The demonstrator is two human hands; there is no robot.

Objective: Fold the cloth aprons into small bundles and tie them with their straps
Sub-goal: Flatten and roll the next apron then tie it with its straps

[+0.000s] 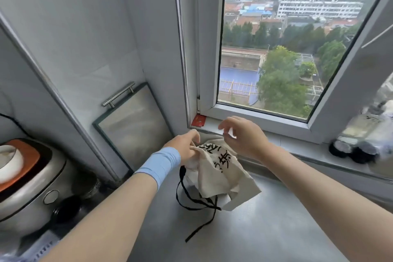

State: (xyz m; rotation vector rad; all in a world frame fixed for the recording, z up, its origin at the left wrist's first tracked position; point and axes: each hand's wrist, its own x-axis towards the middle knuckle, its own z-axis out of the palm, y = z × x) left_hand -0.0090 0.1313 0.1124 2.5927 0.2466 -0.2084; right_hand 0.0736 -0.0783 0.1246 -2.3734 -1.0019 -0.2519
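Observation:
A cream cloth apron (221, 173) with black printed characters hangs crumpled above the grey counter (265, 229), close to the window sill. My left hand (187, 144), with a blue band on its wrist, grips the apron's top edge. Its black straps (191, 202) dangle in a loop below, and one end trails down toward the counter. My right hand (242, 136) hovers just right of the top edge with fingers loosely spread, holding nothing.
A rice cooker (27, 178) with a white bowl on it stands at the left. A metal board with a handle (131, 123) leans against the wall. Dark jars (353, 151) sit on the sill at right. The window (276, 49) is straight ahead.

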